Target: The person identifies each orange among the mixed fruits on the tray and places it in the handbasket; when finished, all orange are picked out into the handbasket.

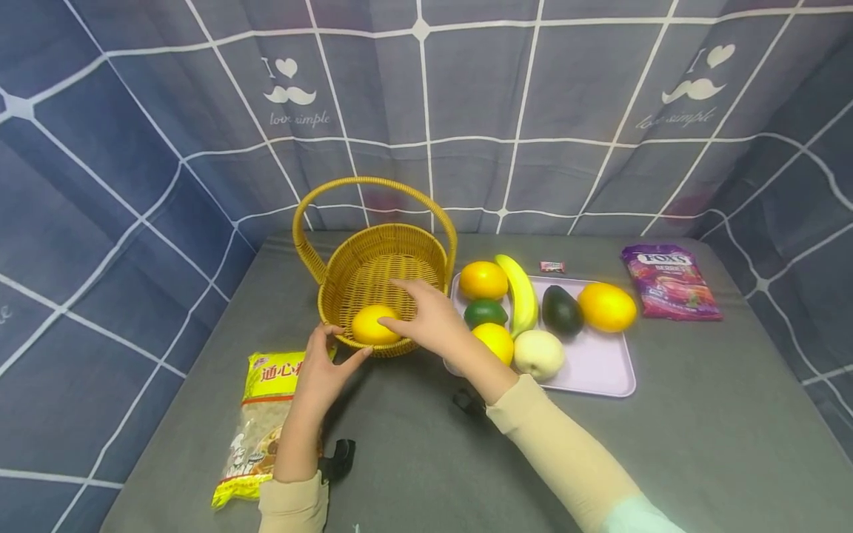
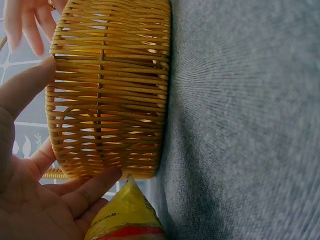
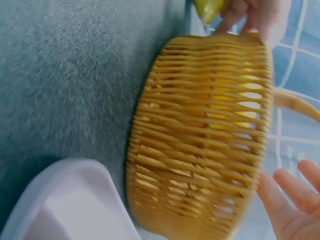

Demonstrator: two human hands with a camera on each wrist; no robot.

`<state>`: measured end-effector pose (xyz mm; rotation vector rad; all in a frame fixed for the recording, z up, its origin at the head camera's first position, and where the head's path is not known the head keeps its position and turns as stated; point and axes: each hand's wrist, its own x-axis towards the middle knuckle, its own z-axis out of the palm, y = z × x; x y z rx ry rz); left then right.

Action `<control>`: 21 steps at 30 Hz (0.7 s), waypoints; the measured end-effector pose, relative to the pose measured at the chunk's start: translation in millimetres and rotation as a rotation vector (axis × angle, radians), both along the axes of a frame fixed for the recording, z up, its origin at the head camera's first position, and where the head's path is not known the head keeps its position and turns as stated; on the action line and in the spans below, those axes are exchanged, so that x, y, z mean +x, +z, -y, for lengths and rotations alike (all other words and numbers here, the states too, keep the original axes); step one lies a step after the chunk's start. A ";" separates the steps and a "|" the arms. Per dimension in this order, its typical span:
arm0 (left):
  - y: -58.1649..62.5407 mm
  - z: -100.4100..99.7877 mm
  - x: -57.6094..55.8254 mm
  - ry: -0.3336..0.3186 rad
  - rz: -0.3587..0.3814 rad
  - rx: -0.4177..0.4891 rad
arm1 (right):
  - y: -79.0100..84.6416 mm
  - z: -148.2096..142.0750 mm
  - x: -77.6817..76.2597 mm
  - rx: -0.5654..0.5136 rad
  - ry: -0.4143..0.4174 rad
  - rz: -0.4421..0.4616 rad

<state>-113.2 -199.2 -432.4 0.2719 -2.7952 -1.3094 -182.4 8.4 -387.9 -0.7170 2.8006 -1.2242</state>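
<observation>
A round wicker basket with a tall hoop handle stands on the grey cloth. Inside it, against the near wall, lies a yellow oval fruit that looks like a lemon. My left hand holds the basket's near-left rim, its thumb at the rim and other fingers along the woven side. Over the basket's near right side is my right hand, fingers spread and thumb overlapping the fruit in the head view. In the right wrist view its fingers are extended beside the rim, pinching nothing.
A lilac tray at right holds a banana, an avocado, a pale round fruit, a green fruit and several yellow-orange fruits. Beyond are a small candy and a purple candy bag. A yellow-topped pasta bag lies left.
</observation>
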 end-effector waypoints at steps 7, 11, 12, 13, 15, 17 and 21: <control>-1.3 -0.4 0.5 -0.002 -0.019 0.010 | 11.6 -28.8 18.6 -0.118 -0.056 -0.063; -1.3 -0.3 1.0 -0.004 -0.019 0.012 | 15.5 -46.1 28.7 -0.156 -0.103 -0.060; -1.4 -0.1 1.2 -0.004 -0.019 0.012 | 16.2 -50.4 31.2 -0.158 -0.120 -0.059; -1.5 0.1 1.1 -0.005 -0.018 0.011 | 16.7 -54.8 33.6 -0.158 -0.137 -0.059; -1.6 0.6 0.9 -0.008 -0.019 0.011 | 17.0 -63.2 37.6 -0.165 -0.160 -0.057; -1.8 0.9 1.1 -0.011 -0.019 0.007 | 16.6 -71.0 41.3 -0.177 -0.186 -0.050; -2.8 1.5 1.7 -0.016 -0.022 0.000 | 12.9 -84.3 46.5 -0.171 -0.231 -0.047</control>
